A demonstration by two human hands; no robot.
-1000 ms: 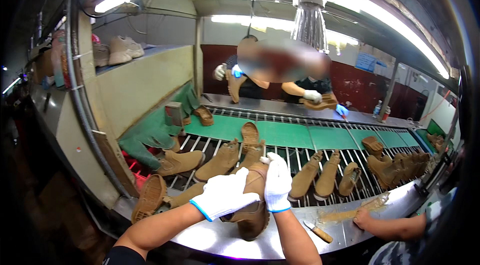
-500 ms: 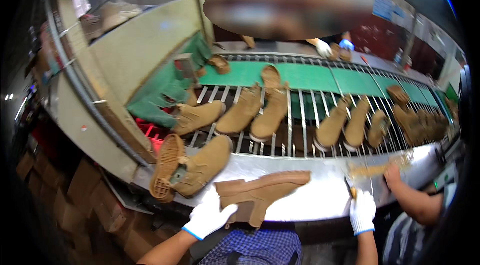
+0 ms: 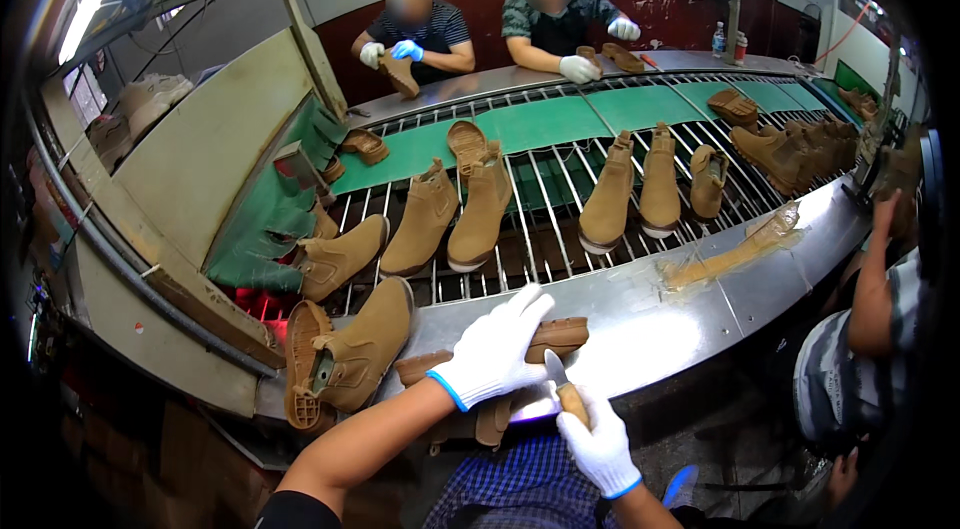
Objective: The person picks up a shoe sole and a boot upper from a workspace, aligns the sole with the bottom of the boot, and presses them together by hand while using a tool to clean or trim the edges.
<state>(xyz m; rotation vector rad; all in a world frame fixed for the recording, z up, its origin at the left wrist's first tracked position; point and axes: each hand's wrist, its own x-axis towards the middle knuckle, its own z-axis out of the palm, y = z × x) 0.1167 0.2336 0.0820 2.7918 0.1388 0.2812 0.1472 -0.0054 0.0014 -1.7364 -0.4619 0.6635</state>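
Observation:
A tan ankle boot (image 3: 562, 333) lies on its side at the near edge of the metal ledge, its brown sole facing away from me. My left hand (image 3: 497, 344), white-gloved, lies across the boot's middle with its fingers stretched out past the sole, hiding much of it. My right hand (image 3: 598, 441), also gloved, is closed round the wooden handle of a short-bladed knife (image 3: 570, 399). The blade points up beside the toe end; whether it touches the boot I cannot tell. Left of my left hand, another tan boot (image 3: 368, 344) leans against a boot with its sole showing (image 3: 303, 366).
Several tan boots (image 3: 480, 219) stand on a rack of metal bars (image 3: 545, 204) beyond the ledge (image 3: 640, 329). Behind runs a green belt (image 3: 540, 124). Two people work across it, one holding a boot (image 3: 400, 75). Another person (image 3: 870, 339) is close on my right. Brown tape (image 3: 735, 254) covers part of the ledge.
My left hand has moved from the boot's heel end across its middle. My right hand has brought the knife left to the toe end. The view has shifted, showing the people opposite.

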